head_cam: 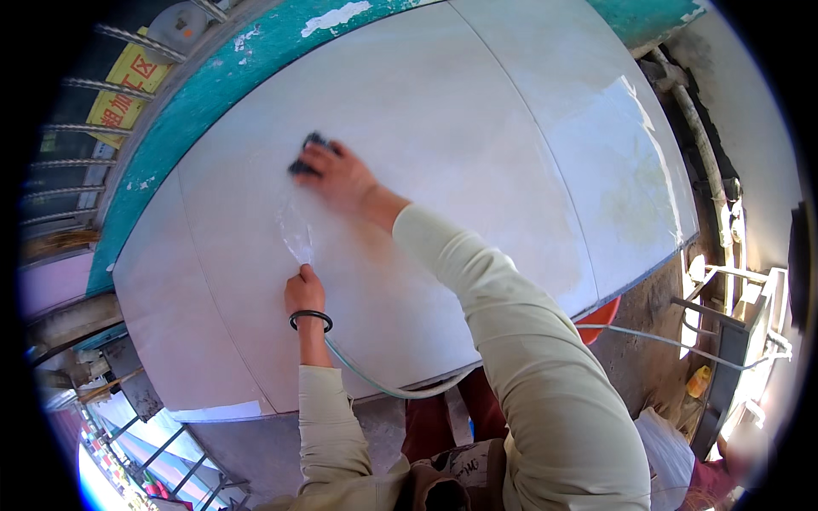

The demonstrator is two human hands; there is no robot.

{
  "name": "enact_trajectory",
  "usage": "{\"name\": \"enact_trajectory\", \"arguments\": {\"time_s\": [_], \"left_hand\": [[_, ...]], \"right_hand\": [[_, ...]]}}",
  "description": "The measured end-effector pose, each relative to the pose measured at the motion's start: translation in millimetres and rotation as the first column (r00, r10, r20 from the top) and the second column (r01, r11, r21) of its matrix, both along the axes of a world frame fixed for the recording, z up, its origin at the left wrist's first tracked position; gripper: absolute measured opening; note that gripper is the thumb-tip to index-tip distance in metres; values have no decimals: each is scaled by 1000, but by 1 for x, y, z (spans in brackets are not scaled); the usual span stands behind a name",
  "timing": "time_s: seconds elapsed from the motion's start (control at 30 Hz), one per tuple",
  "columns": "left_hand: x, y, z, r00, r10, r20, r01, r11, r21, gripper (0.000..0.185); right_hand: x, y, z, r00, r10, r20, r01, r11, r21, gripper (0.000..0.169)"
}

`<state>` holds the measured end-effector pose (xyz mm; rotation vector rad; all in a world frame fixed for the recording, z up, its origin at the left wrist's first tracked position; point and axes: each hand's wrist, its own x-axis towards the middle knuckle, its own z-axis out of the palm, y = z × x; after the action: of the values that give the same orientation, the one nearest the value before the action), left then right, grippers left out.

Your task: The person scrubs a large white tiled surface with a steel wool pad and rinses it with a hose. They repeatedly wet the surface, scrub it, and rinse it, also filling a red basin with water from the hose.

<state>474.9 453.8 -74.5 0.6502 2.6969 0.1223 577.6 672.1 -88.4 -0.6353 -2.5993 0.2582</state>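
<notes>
My right hand (339,175) presses a dark scrubbing pad or brush (307,160) onto the pale tiled tabletop (447,128), left of its middle. My left hand (305,295), with a black bangle on the wrist, is closed around a light, see-through hose (396,391). From its front a stream of water (295,233) runs over the tiles towards the pad. The hose loops past the near edge of the table and shows again on the right. The exact kind of the dark tool cannot be told.
A teal painted wall (223,83) and a barred window with a yellow sign (128,86) border the far left. Beyond the right edge are a red basin (601,319), a metal frame (728,364) and a white plastic bag (664,453). Part of a person (709,482) shows at bottom right.
</notes>
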Motion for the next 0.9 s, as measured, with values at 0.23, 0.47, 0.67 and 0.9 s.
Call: {"name": "enact_trajectory", "arguments": {"time_s": [0.23, 0.47, 0.67, 0.9], "left_hand": [[18, 0, 19, 979, -145, -145, 134, 987, -88, 58], [22, 2, 26, 990, -80, -112, 76, 996, -43, 55], [41, 16, 9, 974, -145, -176, 138, 989, -52, 55], [41, 13, 12, 962, -155, -226, 122, 981, -152, 56]], "right_hand": [[252, 221, -27, 594, -797, 108, 804, 592, -56, 49], [182, 137, 12, 858, -407, -314, 452, 888, 81, 39], [-70, -16, 3, 925, 364, 104, -367, 930, 9, 44], [5, 182, -24, 941, -320, 107, 316, 947, 61, 40]]}}
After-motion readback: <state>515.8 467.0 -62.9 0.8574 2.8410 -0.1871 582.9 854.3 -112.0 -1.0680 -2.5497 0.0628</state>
